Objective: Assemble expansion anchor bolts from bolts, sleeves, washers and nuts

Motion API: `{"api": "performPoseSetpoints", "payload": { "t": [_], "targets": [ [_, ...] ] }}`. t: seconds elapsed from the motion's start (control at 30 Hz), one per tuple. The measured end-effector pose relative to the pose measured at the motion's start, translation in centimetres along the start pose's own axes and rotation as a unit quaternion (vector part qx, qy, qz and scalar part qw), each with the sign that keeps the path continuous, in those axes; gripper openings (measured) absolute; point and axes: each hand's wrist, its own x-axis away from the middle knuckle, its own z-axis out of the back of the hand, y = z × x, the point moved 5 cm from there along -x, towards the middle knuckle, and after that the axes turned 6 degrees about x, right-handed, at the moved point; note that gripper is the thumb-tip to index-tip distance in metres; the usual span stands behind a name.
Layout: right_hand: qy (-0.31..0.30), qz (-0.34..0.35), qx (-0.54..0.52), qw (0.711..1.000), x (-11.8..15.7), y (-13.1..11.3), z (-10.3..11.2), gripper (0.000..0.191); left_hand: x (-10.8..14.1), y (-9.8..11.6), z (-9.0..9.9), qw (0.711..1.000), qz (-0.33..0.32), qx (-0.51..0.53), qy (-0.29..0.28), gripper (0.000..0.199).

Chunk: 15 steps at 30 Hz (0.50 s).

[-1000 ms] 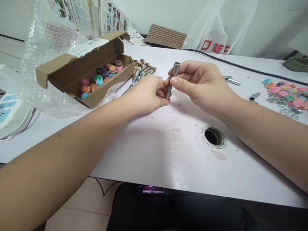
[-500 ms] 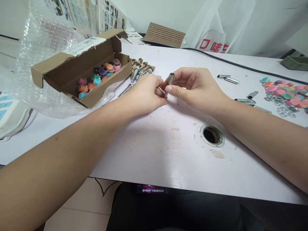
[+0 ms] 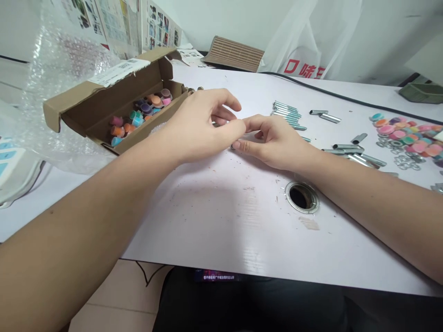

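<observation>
Together the left hand (image 3: pixel 204 127) and right hand (image 3: pixel 273 140) meet fingertip to fingertip low over the middle of the white bench (image 3: pixel 221 216) — whatever small piece they pinch is hidden, so I cannot tell what either grip holds, though the right fingers are curled shut and the left ones pinch with the others spread. Far left stands a cardboard box (image 3: pixel 114 103) of coloured caps (image 3: pixel 145 110); metal tubes (image 3: pixel 287 113) and more coloured caps (image 3: pixel 408 133) lie to the right — a round hole (image 3: pixel 301 197) sits nearer.
</observation>
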Motion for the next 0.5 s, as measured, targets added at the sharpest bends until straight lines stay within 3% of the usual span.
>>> {"api": "performPoseSetpoints", "payload": {
  "t": [0.17, 0.27, 0.33, 0.4, 0.47, 0.5],
  "targets": [
    [0.004, 0.02, -0.023, 1.0, 0.1, 0.1, 0.9, 0.032, 0.0, 0.0, -0.7, 0.999, -0.031, -0.014, -0.012, 0.027],
    [0.041, 0.046, 0.029, 0.998, 0.7, -0.3, 3.6, 0.029, -0.1, -0.3, -0.8, 1.0, -0.026, -0.004, -0.015, 0.03],
    [0.086, 0.026, 0.097, 0.991, 1.3, -0.6, 6.6, 0.026, -0.1, -0.6, -0.8, 1.0, -0.02, -0.001, -0.018, 0.032],
    [0.142, -0.083, 0.18, 0.97, 1.9, -0.2, 10.3, 0.026, -0.2, -0.9, -1.0, 0.999, -0.011, -0.004, -0.035, 0.029],
    [0.157, -0.246, 0.274, 0.916, 2.5, 1.1, 13.9, 0.035, -0.3, -1.2, -1.4, 0.998, -0.005, -0.006, -0.061, 0.026],
    [0.152, -0.288, 0.322, 0.889, 2.6, 1.6, 15.3, 0.039, -0.4, -1.3, -1.5, 0.998, -0.005, -0.006, -0.069, 0.025]
  ]
}}
